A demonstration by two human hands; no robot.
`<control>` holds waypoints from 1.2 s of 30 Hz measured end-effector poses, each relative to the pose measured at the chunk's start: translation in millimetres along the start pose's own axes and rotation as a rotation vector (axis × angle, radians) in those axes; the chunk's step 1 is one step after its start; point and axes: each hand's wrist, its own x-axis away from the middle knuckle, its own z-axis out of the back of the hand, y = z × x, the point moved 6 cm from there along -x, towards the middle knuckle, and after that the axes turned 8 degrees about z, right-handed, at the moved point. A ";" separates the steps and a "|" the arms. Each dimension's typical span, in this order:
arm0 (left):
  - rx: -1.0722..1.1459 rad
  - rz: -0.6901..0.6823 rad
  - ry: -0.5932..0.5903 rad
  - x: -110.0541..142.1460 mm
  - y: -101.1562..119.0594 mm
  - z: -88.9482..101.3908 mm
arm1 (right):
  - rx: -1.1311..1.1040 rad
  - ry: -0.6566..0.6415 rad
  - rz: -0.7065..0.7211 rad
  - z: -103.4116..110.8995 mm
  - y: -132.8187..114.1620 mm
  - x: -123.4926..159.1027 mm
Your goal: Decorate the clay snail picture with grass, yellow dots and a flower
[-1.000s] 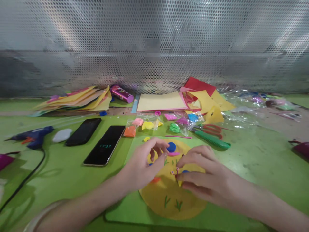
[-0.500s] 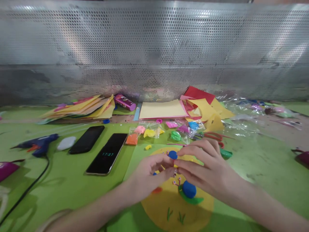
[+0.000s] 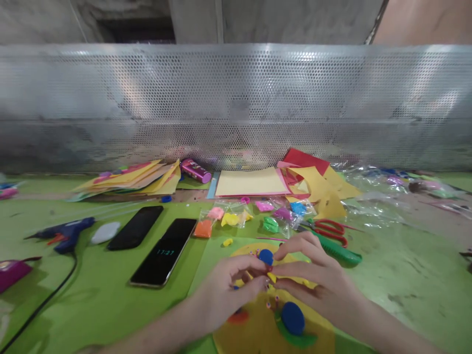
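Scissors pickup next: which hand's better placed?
Right, I'd say. The right hand is nearer the red-handled scissors, just beyond it; the left hand would have to reach past it. Caveat: both hands are busy around a small yellow piece.

The left hand (image 3: 230, 290) and right hand (image 3: 320, 273) hold a yellow piece (image 3: 272, 277) between them over an orange-yellow disc (image 3: 236, 340) bearing a snail (image 3: 293, 318), near two phones (image 3: 169, 246).
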 end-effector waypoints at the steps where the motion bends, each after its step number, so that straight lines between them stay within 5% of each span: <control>1: -0.035 -0.016 0.010 -0.1 0.7 0.6 | 0.010 0.013 -0.001 -0.6 0.5 1.2; 7: -0.108 -0.082 0.067 -1.2 3.6 -0.9 | 0.081 0.103 0.044 -5.9 -5.2 6.0; 36: -0.095 -0.063 0.049 2.4 8.4 -7.0 | -0.033 0.033 -0.040 -22.0 -6.7 7.6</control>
